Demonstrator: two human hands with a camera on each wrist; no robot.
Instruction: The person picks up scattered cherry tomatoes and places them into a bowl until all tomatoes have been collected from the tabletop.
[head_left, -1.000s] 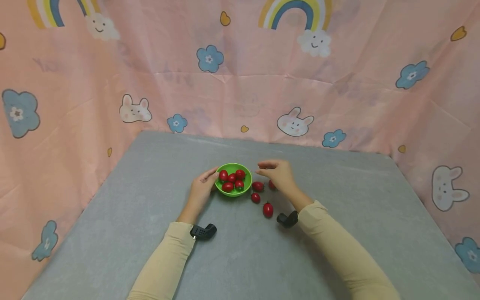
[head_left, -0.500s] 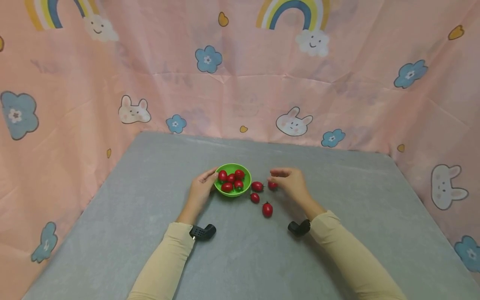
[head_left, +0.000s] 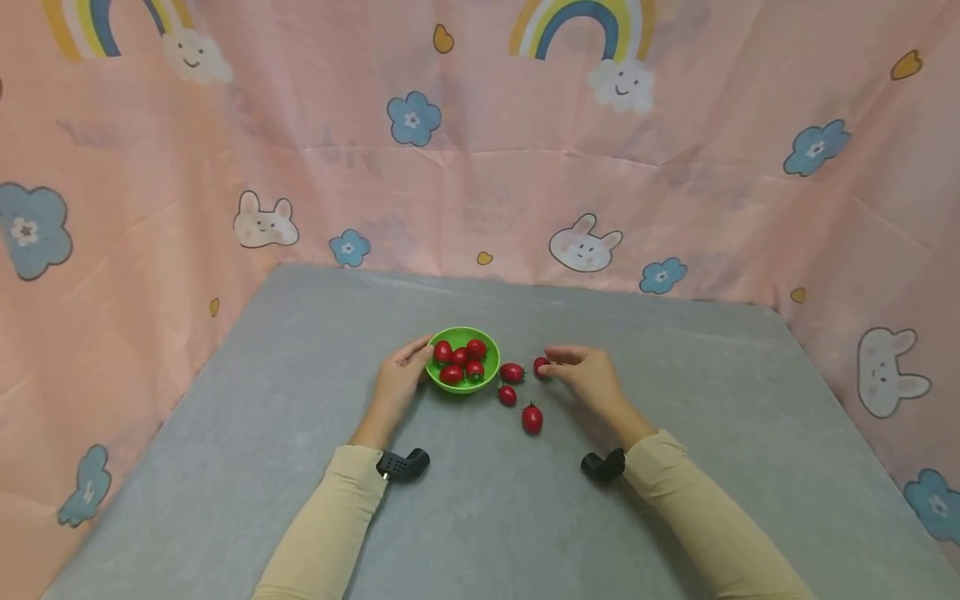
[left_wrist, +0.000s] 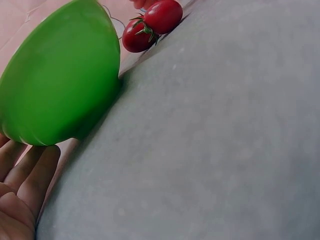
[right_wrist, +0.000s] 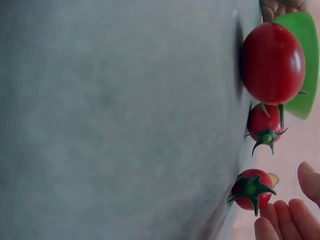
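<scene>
My left hand (head_left: 397,379) holds the left side of a green bowl (head_left: 492,367), its thumb at the rim. In the left wrist view, the fingers (left_wrist: 40,175) lie against the outside of the bowl (left_wrist: 65,75). Several red cherry tomatoes (head_left: 452,375) lie in the bowl. My right hand (head_left: 592,379) is around a loose cherry tomato (head_left: 540,367) on the table. In the right wrist view, the fingers are close behind that tomato (right_wrist: 245,200), and the thumb (right_wrist: 309,181) stands apart from it.
Other loose cherry tomatoes lie between the bowl and my right hand: one close to the bowl (head_left: 512,372), one just below it (head_left: 507,396), one nearer me (head_left: 532,419). A grey table (head_left: 465,517) is backed by a pink patterned curtain (head_left: 480,183).
My right hand has moved right and toward me, away from the bowl, to the rightmost loose tomato. The left hand has stayed at the bowl.
</scene>
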